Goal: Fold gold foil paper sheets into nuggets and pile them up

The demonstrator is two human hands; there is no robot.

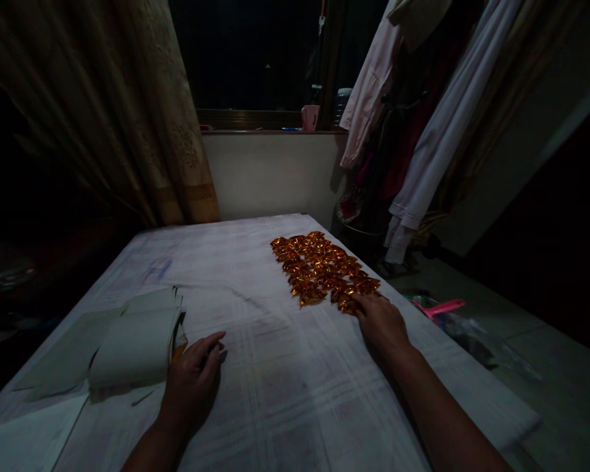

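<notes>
Several shiny orange-gold foil-wrapped pieces, looking like twist-wrapped candies (319, 262), lie in close rows toward the right side of the cloth-covered table (265, 393). At the near end of these rows, my right hand (381, 321) has its fingers closed on a foil-wrapped candy (347, 303) lying on the cloth. My left hand (196, 364) rests on the table with fingers loosely bent and the thumb apart; I see nothing held in it. Just beside it is a stack of pale paper sheets (132, 344), with a bit of orange foil (179, 351) showing at its right edge.
A white sheet (29, 436) lies at the table's near left corner. Behind the table are a curtain (172, 131) and a windowsill with a pink mug (310, 117). Clothes (437, 144) hang at the right; a pink-handled object (445, 307) sits beyond the right edge.
</notes>
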